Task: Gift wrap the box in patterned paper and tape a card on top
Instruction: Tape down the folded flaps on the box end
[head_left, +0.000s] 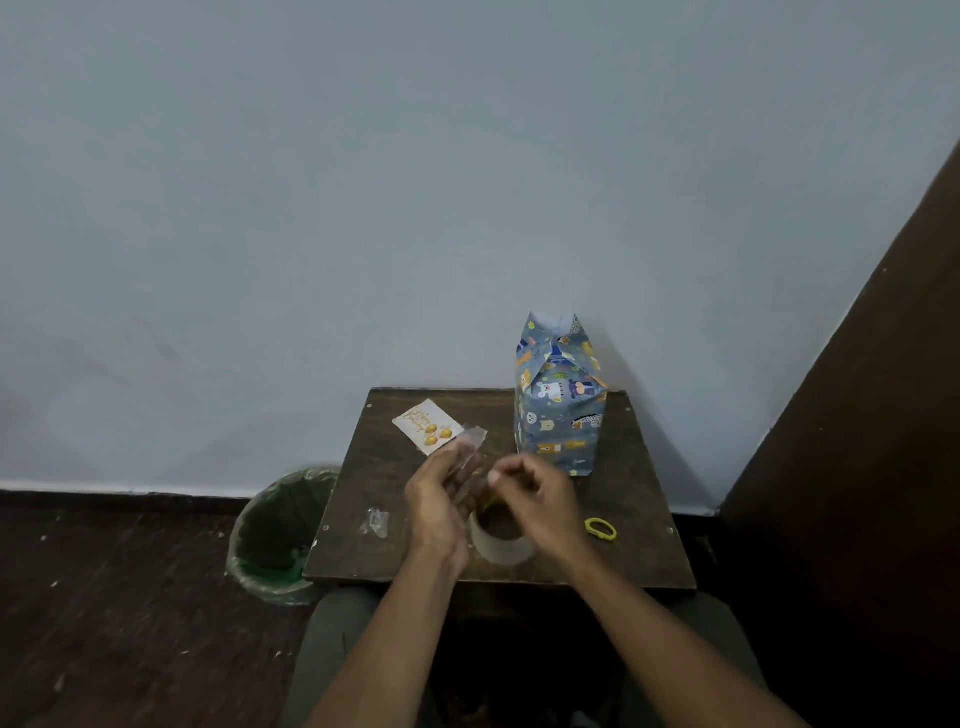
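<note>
Head view: left hand (441, 499) holds tape strip (470, 447); wrapped box (558, 400) stands beyond the curled right hand (540, 499).

On a small dark table (639, 493) the wrapped box (558, 410) stands upright near the wall, a birthday card (423, 423) lying to its left. Both hands meet above a tape roll (501, 540): the left hand (441, 499) holds a clear strip of tape (470, 447), and the right hand (535, 499) has its fingers curled.

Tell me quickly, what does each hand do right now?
Left hand: holds a strip of clear tape.
Right hand: fingers curled, pinching the strip's other end above the tape roll.
</note>
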